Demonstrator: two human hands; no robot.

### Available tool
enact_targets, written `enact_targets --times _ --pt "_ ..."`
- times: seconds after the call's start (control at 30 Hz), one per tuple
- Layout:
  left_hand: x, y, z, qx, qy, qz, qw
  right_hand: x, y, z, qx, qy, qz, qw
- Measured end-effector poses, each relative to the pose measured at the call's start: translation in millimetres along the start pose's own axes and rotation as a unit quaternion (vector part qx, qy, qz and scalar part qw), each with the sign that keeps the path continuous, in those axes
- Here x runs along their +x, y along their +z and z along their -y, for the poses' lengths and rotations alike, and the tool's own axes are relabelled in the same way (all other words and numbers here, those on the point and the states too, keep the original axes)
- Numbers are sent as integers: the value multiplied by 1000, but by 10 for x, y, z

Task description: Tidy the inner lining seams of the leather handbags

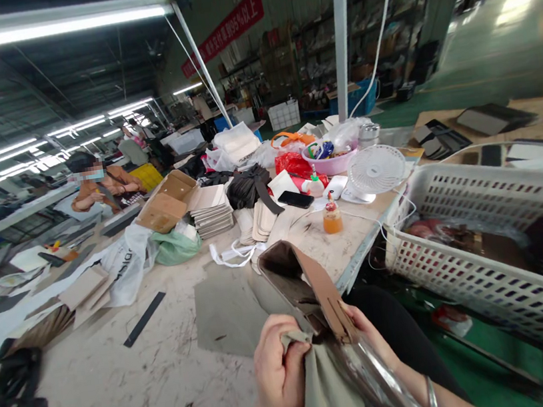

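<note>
We see a workshop with a cluttered bench (109,381) across the left and middle. In the near middle, our left hand (278,364) has its grip closed on grey-green cloth (330,384), pinching a fold of it. Just right, our right hand (371,336) grips the brown bag (325,290) at its right edge, fingers partly hidden. Farther off stand an orange bottle (332,220) and white fan (376,170); a perforated basket (455,265) sits right.

brown bag (319,281) tilted, grey-green cloth (327,384) hanging below
</note>
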State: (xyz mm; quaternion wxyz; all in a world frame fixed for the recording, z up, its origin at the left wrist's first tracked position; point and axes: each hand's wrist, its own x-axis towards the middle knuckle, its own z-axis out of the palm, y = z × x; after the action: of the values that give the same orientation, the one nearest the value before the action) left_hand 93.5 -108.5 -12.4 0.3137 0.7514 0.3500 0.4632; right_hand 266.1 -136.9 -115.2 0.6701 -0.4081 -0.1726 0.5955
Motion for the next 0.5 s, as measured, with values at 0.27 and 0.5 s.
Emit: enact_targets --times 0.27,0.5 --pt "-71 -58 -14 -185 -112 -49 975 -22 3 64 -26 -10 10 1000" --pt "-88 -55 -135 3 8 -77 997 2 -65 -22 -32 -32 3 999"
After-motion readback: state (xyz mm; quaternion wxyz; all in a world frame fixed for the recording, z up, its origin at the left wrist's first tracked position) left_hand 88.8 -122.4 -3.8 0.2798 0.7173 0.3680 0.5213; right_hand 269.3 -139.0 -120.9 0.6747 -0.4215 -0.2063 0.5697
